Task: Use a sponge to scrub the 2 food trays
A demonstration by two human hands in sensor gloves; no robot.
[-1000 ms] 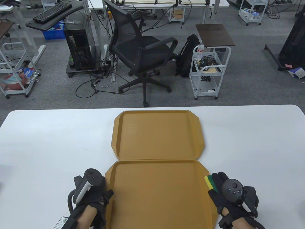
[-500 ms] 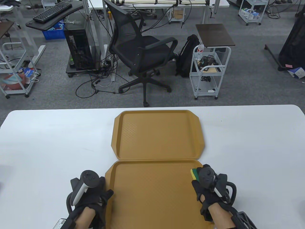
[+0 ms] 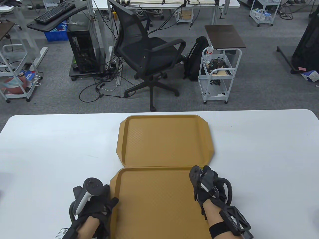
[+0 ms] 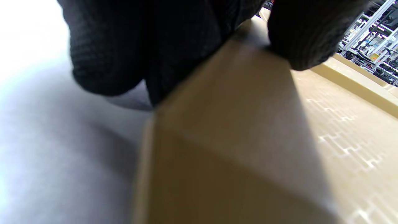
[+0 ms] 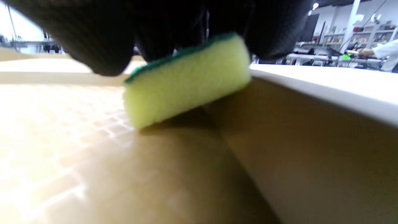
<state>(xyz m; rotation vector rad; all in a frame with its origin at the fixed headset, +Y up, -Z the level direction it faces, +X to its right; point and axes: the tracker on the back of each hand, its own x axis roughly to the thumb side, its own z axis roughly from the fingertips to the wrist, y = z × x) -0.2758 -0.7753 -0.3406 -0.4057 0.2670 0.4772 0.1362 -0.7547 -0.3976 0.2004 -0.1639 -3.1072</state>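
Two tan food trays lie end to end on the white table, the far tray [image 3: 164, 139] and the near tray [image 3: 154, 199]. My left hand [image 3: 111, 203] holds the near tray's left rim; in the left wrist view its gloved fingers [image 4: 118, 53] hang outside the rim [image 4: 236, 102] and the thumb lies on top. My right hand [image 3: 199, 178] is over the near tray's far right corner. It grips a yellow sponge [image 5: 186, 81] with a green top, tilted, one lower edge touching the tray floor [image 5: 77, 149]. The table view hides the sponge.
The table's far edge [image 3: 159, 112] runs just behind the far tray. Beyond it stand a black office chair [image 3: 147, 54] and a white cart [image 3: 219, 72]. White tabletop [image 3: 49, 154] spreads to both sides of the trays.
My right hand carried the sponge left and forward, from beside the near tray's right rim to inside its far right corner. The left hand hardly moved.
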